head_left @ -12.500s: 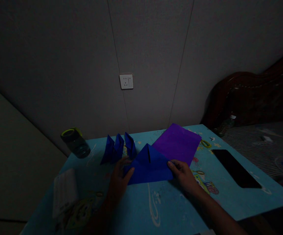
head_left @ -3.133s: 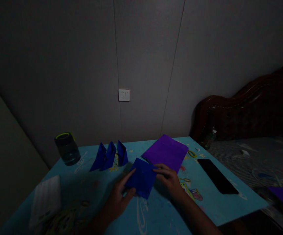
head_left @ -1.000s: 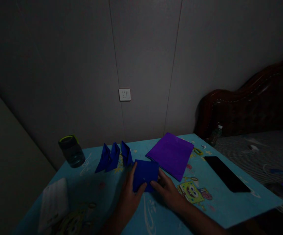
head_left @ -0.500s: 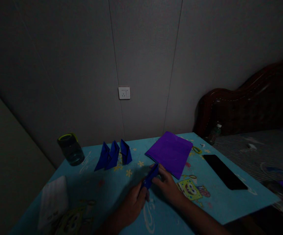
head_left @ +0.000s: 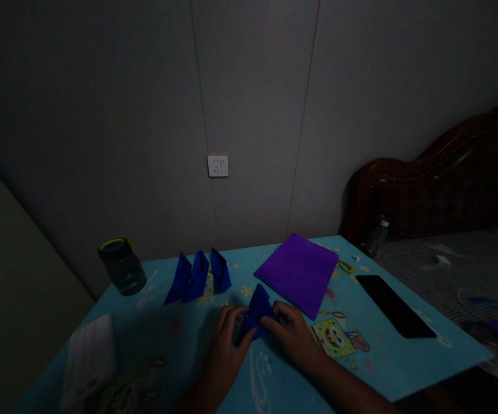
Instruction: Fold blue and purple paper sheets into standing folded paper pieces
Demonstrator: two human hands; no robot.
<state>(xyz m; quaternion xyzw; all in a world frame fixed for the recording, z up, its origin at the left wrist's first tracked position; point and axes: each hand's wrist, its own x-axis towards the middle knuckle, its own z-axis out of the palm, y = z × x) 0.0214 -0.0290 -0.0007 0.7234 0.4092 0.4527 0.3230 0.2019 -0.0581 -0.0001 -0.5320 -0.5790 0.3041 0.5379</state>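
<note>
Between my two hands is a folded blue paper boat (head_left: 257, 306), its pointed peak up, held just above the table. My left hand (head_left: 230, 339) grips its left side, thumb in front and fingers behind. On the right side, my right hand (head_left: 291, 330) pinches the paper between thumb and fingers. Three more blue folded paper pieces (head_left: 196, 279) stand in a row on the table, beyond my left hand. A stack of purple paper sheets (head_left: 299, 270) lies flat beyond my right hand.
The table has a light blue cartoon cloth (head_left: 214, 374). On it are a dark water bottle (head_left: 123, 270) at left, a white pack (head_left: 90, 359), a black phone-like slab (head_left: 394, 305) and yellow-green scissors handles (head_left: 346, 265). A bed with a dark headboard (head_left: 439, 178) stands at right.
The blue paper has turned from a narrow edge-on strip to show a broad, peaked face. My left hand has shifted left and spread around its side; my right hand still grips the other side.
</note>
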